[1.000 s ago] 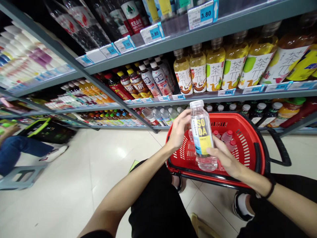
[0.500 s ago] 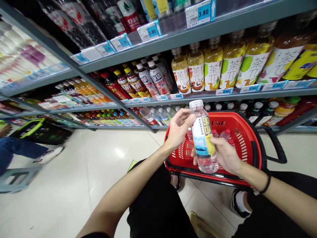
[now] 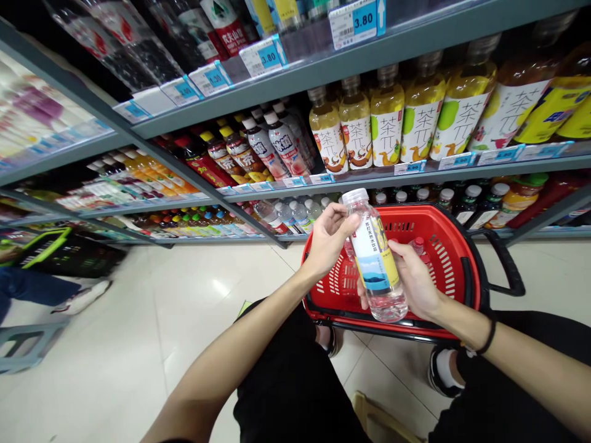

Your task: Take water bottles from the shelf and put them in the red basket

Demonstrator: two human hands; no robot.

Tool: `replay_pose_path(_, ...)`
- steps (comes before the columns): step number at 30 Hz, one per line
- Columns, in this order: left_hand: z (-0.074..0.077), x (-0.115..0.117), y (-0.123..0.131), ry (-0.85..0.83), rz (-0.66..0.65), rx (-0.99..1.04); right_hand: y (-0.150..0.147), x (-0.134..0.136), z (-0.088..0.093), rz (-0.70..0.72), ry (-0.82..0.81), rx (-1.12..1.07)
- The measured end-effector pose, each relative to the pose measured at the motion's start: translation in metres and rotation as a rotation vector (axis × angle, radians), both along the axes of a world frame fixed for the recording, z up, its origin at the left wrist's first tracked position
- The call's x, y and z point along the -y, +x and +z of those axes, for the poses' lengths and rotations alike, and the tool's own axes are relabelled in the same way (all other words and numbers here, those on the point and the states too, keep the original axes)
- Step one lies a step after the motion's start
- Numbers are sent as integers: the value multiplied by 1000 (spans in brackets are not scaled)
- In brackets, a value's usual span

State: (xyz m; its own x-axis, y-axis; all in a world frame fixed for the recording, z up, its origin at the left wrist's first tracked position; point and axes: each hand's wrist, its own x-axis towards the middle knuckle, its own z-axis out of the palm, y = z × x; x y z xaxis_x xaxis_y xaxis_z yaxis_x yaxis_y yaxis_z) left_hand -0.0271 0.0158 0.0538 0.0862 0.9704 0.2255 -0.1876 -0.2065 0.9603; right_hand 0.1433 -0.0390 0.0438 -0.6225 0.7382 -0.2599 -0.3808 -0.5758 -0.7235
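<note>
Left hand (image 3: 329, 240) and right hand (image 3: 415, 280) grip the bottle (image 3: 373, 271), its yellow lettering (image 3: 381, 237) now turned farther toward three o'clock.

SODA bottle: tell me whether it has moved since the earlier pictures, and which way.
Yes. Judged against the red basket, the SODA bottle has turned about its length, its lettering swinging rightward in view; it remains above the basket.

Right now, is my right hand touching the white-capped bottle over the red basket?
Touching. In the head view, your right hand wraps the bottle, thumb against its label, fingers behind.
</note>
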Motion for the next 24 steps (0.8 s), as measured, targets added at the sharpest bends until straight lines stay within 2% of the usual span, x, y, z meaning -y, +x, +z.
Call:
replay_pose_path(9,-1,0,3,-29,19,33,-3,-2,-5,-29,-37,20)
replay_pose_path(24,-4,-2,5,-26,32,-25,-3,-1,1,-46,-87,61)
